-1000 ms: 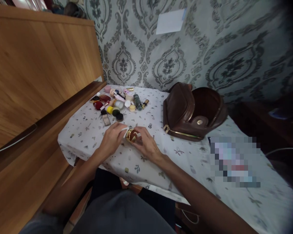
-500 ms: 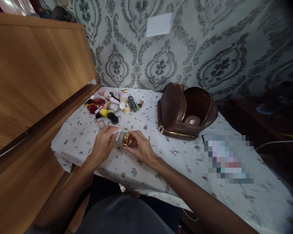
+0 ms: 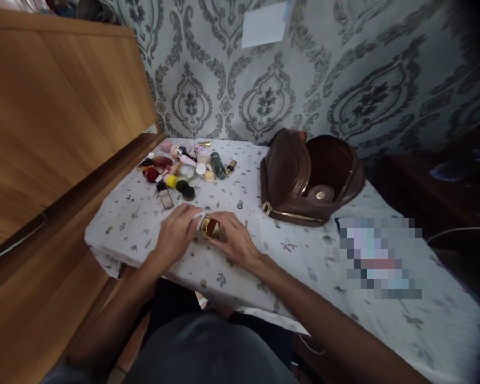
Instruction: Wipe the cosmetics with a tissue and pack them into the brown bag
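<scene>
At the near edge of the worktop (image 3: 288,277), a gold-banded container (image 3: 211,228) held between my two hands.
My right hand (image 3: 237,240) has its grip curled around the container, fingers over the far side and thumb on the near side, an arrangement that probably steadies its round body. My left hand (image 3: 178,232) pinches a thin white piece (image 3: 200,214) at the container's other end; whether those fingertips also touch the container, I cannot tell. Both forearms reach in low, presumably for control. Beyond my left hand lie a dark-capped bottle (image 3: 166,197) and a black-lidded jar (image 3: 188,193), beside a loose cluster of small cosmetics, apparently within easy reach. The brown bag (image 3: 284,176) stands apart to the right, its mouth gaping.
</scene>
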